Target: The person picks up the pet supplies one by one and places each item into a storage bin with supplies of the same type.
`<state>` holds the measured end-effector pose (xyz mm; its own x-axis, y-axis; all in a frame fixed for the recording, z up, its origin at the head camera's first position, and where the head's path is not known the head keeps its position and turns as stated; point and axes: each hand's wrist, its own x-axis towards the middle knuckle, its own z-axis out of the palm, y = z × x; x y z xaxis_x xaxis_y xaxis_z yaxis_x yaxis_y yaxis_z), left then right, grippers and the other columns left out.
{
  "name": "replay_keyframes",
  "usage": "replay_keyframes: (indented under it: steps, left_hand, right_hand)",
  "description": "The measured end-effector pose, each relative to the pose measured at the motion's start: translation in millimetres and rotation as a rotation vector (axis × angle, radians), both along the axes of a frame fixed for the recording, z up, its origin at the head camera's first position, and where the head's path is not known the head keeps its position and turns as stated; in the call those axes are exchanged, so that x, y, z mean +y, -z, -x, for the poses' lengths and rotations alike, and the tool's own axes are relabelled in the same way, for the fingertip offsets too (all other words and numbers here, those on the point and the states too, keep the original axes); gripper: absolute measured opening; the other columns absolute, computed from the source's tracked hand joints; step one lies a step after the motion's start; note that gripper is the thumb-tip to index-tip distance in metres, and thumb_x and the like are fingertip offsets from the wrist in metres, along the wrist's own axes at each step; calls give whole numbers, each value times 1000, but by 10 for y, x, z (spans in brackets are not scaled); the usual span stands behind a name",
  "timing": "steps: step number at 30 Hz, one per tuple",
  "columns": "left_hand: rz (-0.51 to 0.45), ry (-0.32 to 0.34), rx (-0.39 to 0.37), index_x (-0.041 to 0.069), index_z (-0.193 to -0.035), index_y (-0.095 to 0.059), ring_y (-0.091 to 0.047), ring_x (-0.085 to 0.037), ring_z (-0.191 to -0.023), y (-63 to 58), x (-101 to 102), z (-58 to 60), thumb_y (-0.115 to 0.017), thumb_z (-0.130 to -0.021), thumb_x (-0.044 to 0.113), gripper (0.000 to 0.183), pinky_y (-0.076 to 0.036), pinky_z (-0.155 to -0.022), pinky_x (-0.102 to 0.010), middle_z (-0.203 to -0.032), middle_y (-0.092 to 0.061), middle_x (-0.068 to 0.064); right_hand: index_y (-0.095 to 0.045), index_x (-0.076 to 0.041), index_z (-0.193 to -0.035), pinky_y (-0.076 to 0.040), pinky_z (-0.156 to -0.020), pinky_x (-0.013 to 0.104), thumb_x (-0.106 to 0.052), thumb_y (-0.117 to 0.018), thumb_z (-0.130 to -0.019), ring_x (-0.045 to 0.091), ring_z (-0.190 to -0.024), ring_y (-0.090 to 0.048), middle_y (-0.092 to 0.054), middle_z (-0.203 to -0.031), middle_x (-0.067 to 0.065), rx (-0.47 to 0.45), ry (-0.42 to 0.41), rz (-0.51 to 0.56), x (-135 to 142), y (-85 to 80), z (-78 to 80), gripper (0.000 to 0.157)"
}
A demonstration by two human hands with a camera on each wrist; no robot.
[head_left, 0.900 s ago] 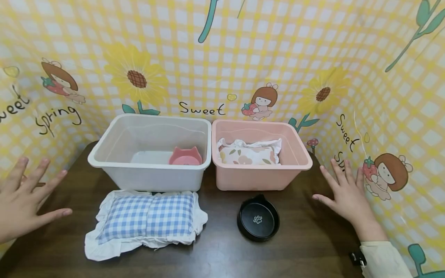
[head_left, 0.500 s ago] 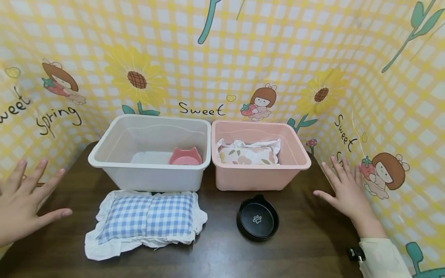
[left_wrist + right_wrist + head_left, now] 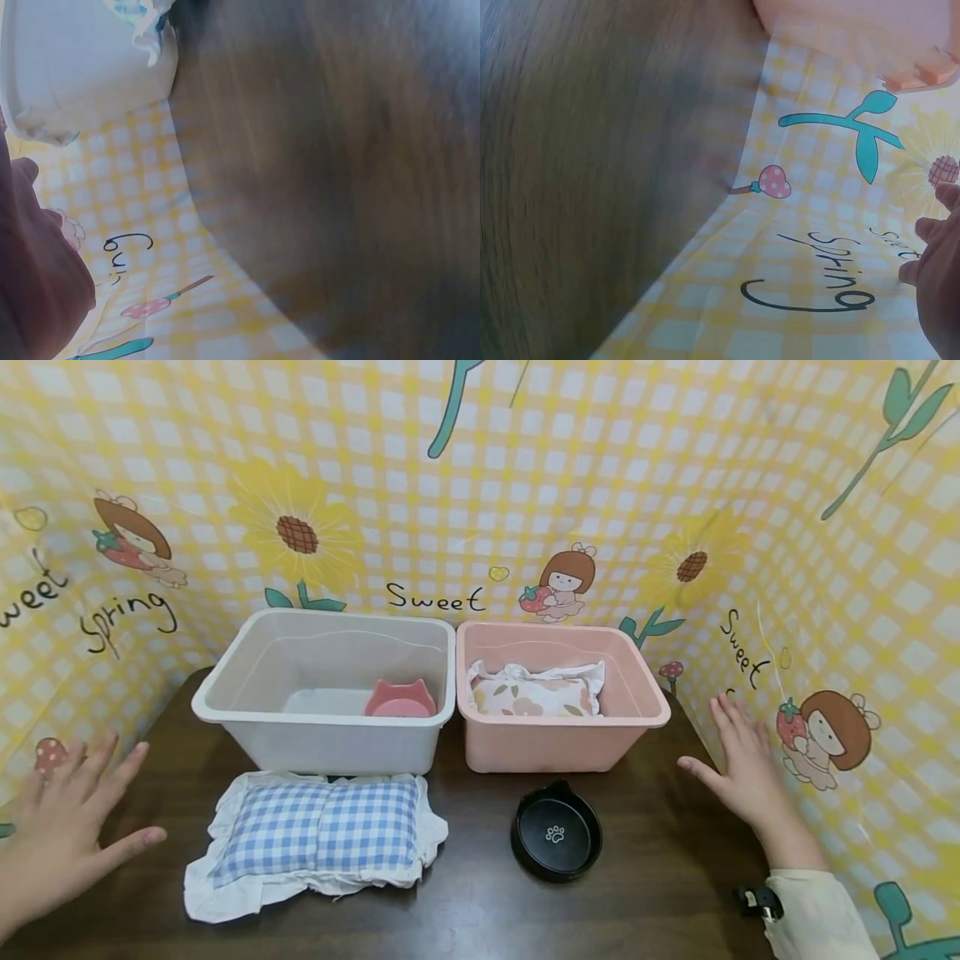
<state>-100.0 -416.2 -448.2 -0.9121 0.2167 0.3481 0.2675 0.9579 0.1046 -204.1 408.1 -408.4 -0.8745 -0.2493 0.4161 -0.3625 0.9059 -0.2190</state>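
My left hand (image 3: 71, 831) hovers with spread fingers at the left side of the table, holding nothing. Nearest to it lies a blue checked pillow (image 3: 322, 827) with a white ruffled edge. On the far right my right hand (image 3: 746, 772) is also spread and holds nothing. Between the pillow and that hand sits a black pet bowl (image 3: 557, 835) with a paw print. A pink cat-eared bowl (image 3: 401, 700) is inside the grey-white bin (image 3: 330, 747). Inside the pink bin (image 3: 555, 747) is a floral pillow (image 3: 536, 693) with white trim.
The two bins stand side by side at the back of the dark wooden table (image 3: 480, 902). A yellow checked cloth (image 3: 480, 485) with printed flowers and figures hangs behind and at both sides. A black band (image 3: 759, 903) is at the right sleeve.
My left hand has dropped slightly and turned a little. The fingers of my right hand have drawn closer together. Pillows, bowls and bins have stayed in place.
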Motion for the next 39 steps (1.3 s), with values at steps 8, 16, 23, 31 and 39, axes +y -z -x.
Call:
replay_keyframes:
  steps: [8,16,23,31,39]
  left_hand:
    - [-148,88,-24,13,-155,-8,16,-42,-143,71,107,-57,-78,-74,44,112,17,-106,-66,-160,7,-16]
    - [-358,169,-110,14,-156,-7,14,-47,-143,126,245,-117,-79,-78,26,106,21,-101,-70,-161,4,-16]
    - [-471,166,-186,19,-156,-7,17,-27,-147,162,373,-174,-79,-78,20,106,17,-96,-76,-162,4,-6]
    - [-535,121,-257,27,-155,-8,12,-4,-144,236,488,-212,-78,-79,17,104,1,-91,-83,-162,-1,-3]
    - [-533,100,-317,28,-154,-12,-5,-36,-145,315,586,-253,-80,-78,23,102,-13,-89,-82,-157,-14,-19]
  right_hand:
    - [-10,-34,-154,-12,-103,75,-30,-74,-85,40,-147,-5,-5,-163,-1,-151,-12,281,-58,-17,15,94]
    - [-11,-38,-153,-10,-107,72,-22,-73,-86,27,-149,-1,-7,-162,-2,-173,-81,363,-124,-40,95,93]
    - [-16,-35,-154,-13,-107,72,-19,-74,-85,34,-148,-9,-11,-162,5,-170,-96,406,-184,-48,147,91]
    - [-17,-39,-152,-12,-108,70,-21,-72,-87,34,-148,-8,-12,-162,1,-192,-69,439,-242,-92,172,87]
    - [-17,-44,-151,-14,-109,69,-21,-72,-87,30,-148,-10,-14,-161,-4,-204,-77,441,-318,-143,236,87]
